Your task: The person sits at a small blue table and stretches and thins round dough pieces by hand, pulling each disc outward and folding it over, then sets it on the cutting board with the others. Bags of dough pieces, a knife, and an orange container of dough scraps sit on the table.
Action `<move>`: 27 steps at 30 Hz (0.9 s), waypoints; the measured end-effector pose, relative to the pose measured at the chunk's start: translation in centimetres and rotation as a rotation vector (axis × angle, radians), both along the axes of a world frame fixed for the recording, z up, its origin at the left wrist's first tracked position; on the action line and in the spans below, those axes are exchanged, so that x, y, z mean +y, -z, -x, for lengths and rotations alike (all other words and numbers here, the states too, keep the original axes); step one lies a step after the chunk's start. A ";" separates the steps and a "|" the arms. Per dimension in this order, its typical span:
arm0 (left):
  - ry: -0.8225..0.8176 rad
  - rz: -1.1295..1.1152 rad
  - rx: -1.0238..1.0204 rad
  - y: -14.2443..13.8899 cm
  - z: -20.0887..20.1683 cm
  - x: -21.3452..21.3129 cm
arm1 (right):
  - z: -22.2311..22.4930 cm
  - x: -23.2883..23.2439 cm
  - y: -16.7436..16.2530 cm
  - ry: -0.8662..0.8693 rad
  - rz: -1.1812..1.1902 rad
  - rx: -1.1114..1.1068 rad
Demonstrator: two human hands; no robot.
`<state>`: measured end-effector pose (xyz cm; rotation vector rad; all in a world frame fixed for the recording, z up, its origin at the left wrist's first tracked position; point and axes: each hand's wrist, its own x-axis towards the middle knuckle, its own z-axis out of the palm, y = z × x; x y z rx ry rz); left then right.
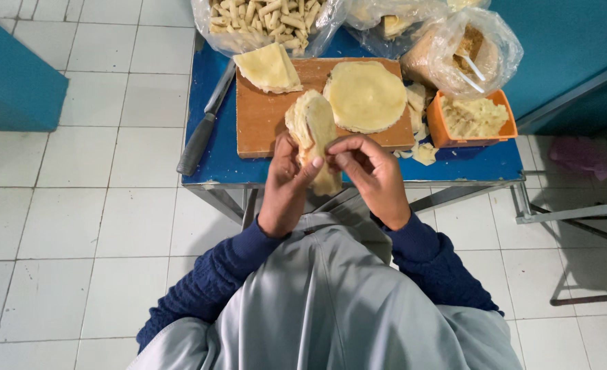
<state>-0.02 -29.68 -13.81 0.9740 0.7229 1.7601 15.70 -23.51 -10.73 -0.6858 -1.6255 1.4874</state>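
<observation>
Dough sheet (315, 133), pale, thin and soft, hangs between your hands above the table's near edge, its long axis running away from you. Your left hand (286, 181) grips its lower left side; your right hand (368, 168) pinches its right edge. Beyond lie the wooden board (262, 120), a round dough disc (365, 96) and a knife (204, 127).

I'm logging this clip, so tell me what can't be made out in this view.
- Head view: bag of rolled sticks, cut off by the top edge.
- Dough sheet's lower end, hidden behind the left hand and right hand.
- Knife blade, partly under the bag.
</observation>
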 end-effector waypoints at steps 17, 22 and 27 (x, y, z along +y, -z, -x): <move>-0.028 -0.002 -0.001 1.1 -1.0 0.9 | -0.6 -0.4 0.6 0.090 -0.104 0.043; -0.008 -0.036 0.004 1.1 -1.4 0.6 | -0.1 -1.7 0.1 0.310 -0.481 -0.254; 0.024 0.034 -0.095 1.6 -1.3 0.6 | -0.8 -0.8 0.3 0.171 -0.240 -0.133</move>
